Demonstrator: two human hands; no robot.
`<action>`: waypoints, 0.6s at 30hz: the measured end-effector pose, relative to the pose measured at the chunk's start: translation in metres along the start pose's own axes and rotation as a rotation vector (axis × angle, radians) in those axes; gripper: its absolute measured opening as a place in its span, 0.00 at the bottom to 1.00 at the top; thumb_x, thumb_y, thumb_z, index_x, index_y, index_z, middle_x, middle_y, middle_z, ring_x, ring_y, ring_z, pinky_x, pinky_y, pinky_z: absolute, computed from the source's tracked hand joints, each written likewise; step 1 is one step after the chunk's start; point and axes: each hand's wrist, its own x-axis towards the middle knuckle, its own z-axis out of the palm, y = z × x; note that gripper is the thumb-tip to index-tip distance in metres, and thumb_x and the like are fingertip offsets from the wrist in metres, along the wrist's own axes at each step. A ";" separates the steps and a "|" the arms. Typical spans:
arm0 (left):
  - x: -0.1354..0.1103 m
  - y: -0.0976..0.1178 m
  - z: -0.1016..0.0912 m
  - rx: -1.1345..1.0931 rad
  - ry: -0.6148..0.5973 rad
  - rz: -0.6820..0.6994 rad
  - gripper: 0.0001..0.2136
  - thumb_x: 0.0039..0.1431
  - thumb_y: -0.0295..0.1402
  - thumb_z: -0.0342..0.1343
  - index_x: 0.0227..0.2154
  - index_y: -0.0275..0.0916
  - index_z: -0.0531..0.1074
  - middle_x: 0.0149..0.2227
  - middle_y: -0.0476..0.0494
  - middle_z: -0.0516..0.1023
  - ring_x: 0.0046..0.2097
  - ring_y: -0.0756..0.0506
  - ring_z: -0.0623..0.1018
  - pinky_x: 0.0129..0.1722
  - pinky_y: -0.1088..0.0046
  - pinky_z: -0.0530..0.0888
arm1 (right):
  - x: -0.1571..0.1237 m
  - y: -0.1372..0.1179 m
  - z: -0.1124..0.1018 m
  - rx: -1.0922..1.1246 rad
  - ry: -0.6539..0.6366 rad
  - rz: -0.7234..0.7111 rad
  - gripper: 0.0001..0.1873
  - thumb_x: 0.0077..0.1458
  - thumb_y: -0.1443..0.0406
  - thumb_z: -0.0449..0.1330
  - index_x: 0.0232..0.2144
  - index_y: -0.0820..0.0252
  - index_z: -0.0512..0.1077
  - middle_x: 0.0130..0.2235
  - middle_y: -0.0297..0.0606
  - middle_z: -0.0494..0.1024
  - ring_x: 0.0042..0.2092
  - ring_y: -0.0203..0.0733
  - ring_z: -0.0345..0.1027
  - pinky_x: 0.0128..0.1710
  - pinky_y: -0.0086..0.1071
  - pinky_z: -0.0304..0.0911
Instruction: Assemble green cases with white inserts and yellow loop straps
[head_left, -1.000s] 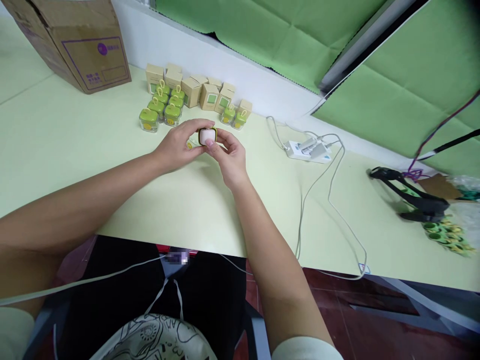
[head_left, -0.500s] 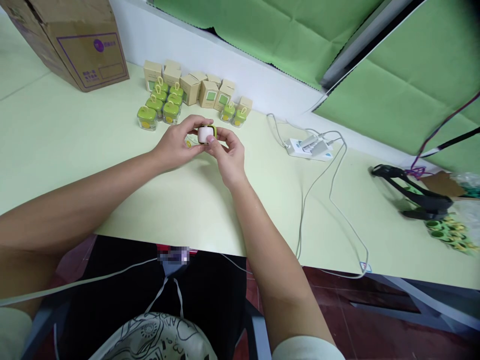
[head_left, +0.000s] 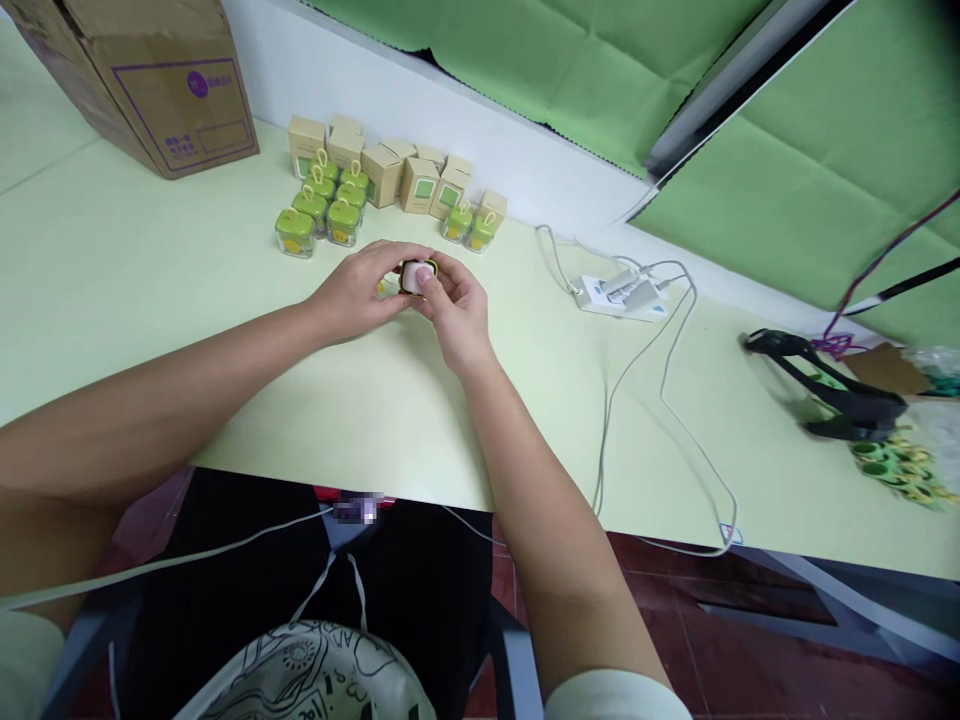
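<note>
Both our hands are on one small part, left of the power strip (head_left: 621, 297), over the tabletop (head_left: 345, 420). Part is a green-rimmed lid (head_left: 411, 276), white face toward us, dark line inside the rim. Right hand (head_left: 459, 315): grip pinching the lid, thumb pressed on the white face, fingers round the side nearest the strip. Left hand (head_left: 354, 290): grip pinching the same lid from the other side, index along its top, thumb below. A bit of clear plastic (head_left: 384, 287) with yellow shows inside the left hand's curl; mostly hidden, can't tell if we hold it.

Farther left of the strip: a cluster of green-lidded clear jars (head_left: 295, 232) with loop handles, upright. Nearer the strip, still on its left: a pair of matching jars (head_left: 481, 233). Kraft boxes (head_left: 420, 186) stand just behind the jars. Big cardboard carton (head_left: 199, 110) farthest left of it. White cables (head_left: 664, 385) run from the strip toward us. Well right of the strip: black frame (head_left: 847, 400), with green-and-yellow pieces (head_left: 904, 472) beside it.
</note>
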 end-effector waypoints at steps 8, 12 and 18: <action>0.001 -0.003 0.000 0.005 0.004 -0.003 0.21 0.61 0.40 0.68 0.57 0.47 0.80 0.60 0.41 0.85 0.62 0.35 0.82 0.65 0.49 0.78 | 0.003 0.009 -0.007 0.035 0.015 0.028 0.44 0.54 0.29 0.68 0.60 0.48 0.75 0.60 0.44 0.84 0.61 0.52 0.81 0.57 0.51 0.84; 0.001 -0.003 0.000 0.008 0.002 0.015 0.22 0.60 0.39 0.68 0.58 0.47 0.80 0.61 0.41 0.85 0.62 0.34 0.82 0.65 0.48 0.78 | 0.003 0.011 -0.007 0.031 0.003 0.019 0.39 0.62 0.31 0.63 0.60 0.47 0.75 0.60 0.43 0.83 0.61 0.52 0.81 0.57 0.53 0.84; 0.001 -0.002 0.001 0.009 0.014 0.016 0.19 0.63 0.41 0.67 0.57 0.49 0.81 0.59 0.42 0.86 0.62 0.34 0.83 0.66 0.47 0.78 | 0.002 0.006 -0.001 0.052 0.073 0.064 0.41 0.52 0.33 0.73 0.57 0.48 0.76 0.59 0.43 0.84 0.62 0.52 0.80 0.58 0.49 0.84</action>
